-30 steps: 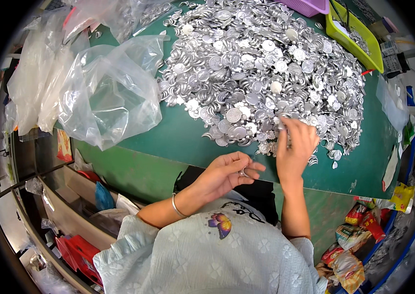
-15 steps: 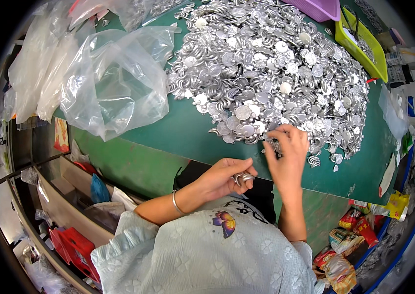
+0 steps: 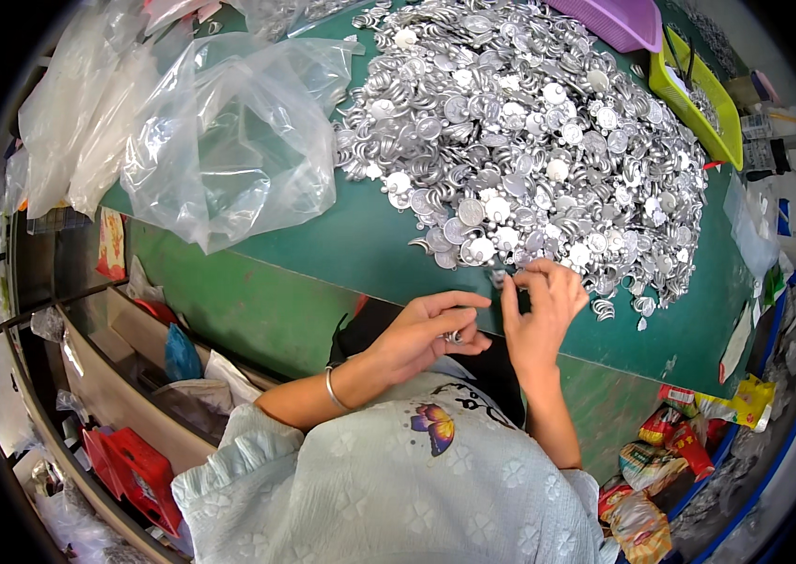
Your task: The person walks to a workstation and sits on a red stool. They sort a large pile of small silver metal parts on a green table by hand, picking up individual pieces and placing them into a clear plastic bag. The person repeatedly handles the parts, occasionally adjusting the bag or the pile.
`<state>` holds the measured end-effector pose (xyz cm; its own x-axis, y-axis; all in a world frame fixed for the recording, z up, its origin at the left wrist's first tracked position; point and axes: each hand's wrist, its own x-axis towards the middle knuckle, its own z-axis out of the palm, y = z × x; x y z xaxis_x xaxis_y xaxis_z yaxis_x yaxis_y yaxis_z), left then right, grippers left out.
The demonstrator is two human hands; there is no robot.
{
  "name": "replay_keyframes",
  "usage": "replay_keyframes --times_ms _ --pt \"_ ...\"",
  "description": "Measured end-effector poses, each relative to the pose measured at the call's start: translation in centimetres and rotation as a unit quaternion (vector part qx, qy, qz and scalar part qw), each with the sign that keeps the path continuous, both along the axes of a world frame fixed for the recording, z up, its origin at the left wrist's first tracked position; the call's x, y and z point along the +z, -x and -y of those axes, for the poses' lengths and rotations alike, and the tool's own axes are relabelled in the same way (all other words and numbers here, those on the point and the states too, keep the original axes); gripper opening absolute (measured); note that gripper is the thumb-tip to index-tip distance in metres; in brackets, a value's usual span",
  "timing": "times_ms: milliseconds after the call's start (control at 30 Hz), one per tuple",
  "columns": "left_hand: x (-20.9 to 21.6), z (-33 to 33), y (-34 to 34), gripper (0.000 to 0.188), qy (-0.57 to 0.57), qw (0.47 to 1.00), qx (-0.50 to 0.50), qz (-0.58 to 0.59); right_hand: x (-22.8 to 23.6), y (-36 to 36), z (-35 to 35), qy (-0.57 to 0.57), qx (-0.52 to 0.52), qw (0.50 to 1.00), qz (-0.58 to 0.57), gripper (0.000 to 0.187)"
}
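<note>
A large heap of small silver-coloured metal pieces [image 3: 520,141], round coin-like discs and curved crescents among them, covers much of the green table [image 3: 360,254]. My left hand [image 3: 421,331] is in front of the table edge, fingers curled around a few silver metal pieces [image 3: 453,336]. At the near edge of the heap, my right hand [image 3: 548,305] pinches a small silver metal piece [image 3: 498,277] between thumb and fingertips. That piece is slightly blurred, so its exact shape is unclear. The two hands are close together but apart.
A clear plastic bag [image 3: 228,150] lies left of the heap, with more bags beyond it. Purple [image 3: 614,21] and yellow-green [image 3: 699,103] baskets stand at the far right. Below left is an open drawer [image 3: 153,376]; coloured packets [image 3: 670,442] lie low at right.
My right hand has drawn a little back and left from the heap, with a small silver piece now showing at its fingertips. My left hand's fingers have loosened slightly around its pieces.
</note>
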<state>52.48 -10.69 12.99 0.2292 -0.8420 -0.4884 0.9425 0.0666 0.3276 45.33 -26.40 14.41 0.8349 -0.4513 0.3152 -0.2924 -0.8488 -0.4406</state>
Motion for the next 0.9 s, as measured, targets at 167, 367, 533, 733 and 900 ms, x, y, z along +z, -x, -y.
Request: replay_keyframes --times_ms 167,367,533,733,900 --pt "1.3 0.6 -0.1 0.035 -0.032 0.999 0.032 -0.010 1.2 1.7 -0.1 -0.384 0.016 0.922 0.052 0.010" --pt "0.1 -0.2 0.0 0.027 -0.014 1.000 0.002 -0.005 2.5 0.2 -0.2 -0.231 0.016 0.972 0.033 0.010" --pt "0.5 -0.8 -0.4 0.023 -0.017 0.999 -0.029 -0.032 2.0 -4.9 0.5 -0.049 0.036 0.993 0.105 0.033" --pt "0.6 -0.3 -0.2 0.026 0.019 0.998 -0.012 -0.058 0.9 -4.8 2.1 0.078 0.070 0.994 -0.038 0.040" --pt "0.8 0.2 -0.5 0.028 0.034 0.998 -0.004 -0.053 1.4 -4.8 2.5 0.008 0.081 0.995 0.048 0.047"
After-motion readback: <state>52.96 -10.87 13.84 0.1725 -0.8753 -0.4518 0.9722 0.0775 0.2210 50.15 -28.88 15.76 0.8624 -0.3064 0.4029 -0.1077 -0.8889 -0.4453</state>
